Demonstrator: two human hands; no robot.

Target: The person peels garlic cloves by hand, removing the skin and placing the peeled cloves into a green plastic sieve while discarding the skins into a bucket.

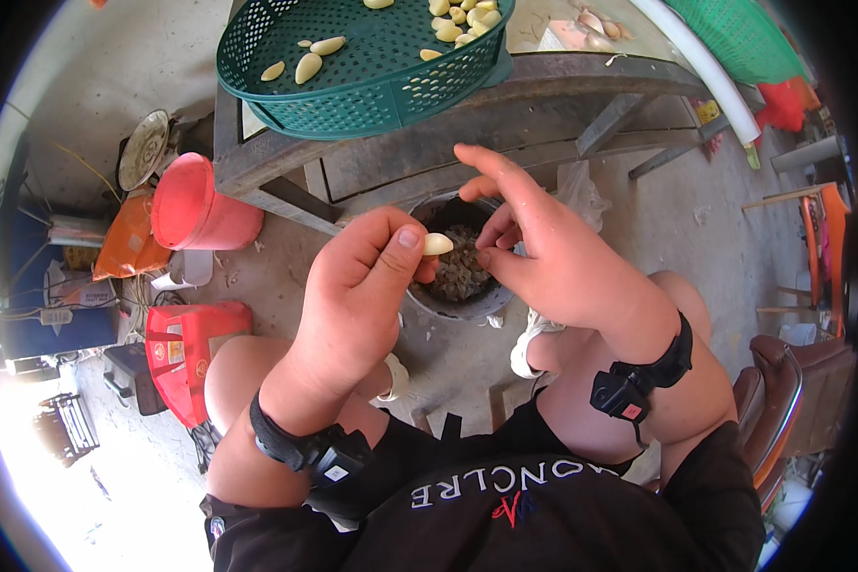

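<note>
Between the thumb and fingers of my left hand [361,279] is a peeled garlic clove [438,244], its pale tip pointing right. My right hand [554,243] is a little to the right of the clove, with its fingers apart and nothing seen in them. Below both hands, a round bucket [450,311] on the floor holds a heap of papery garlic skins [461,268]. Beyond my hands, a green perforated plastic basket [336,114] stands on the table and holds several peeled cloves [309,68]. My hands hide part of the bucket.
The metal-framed table [529,82] spans the far side, with unpeeled garlic [597,25] at its back right. A pink bucket [207,207], a red bag [200,350] and a dark case [134,379] stand left. A brown chair [768,400] is at right.
</note>
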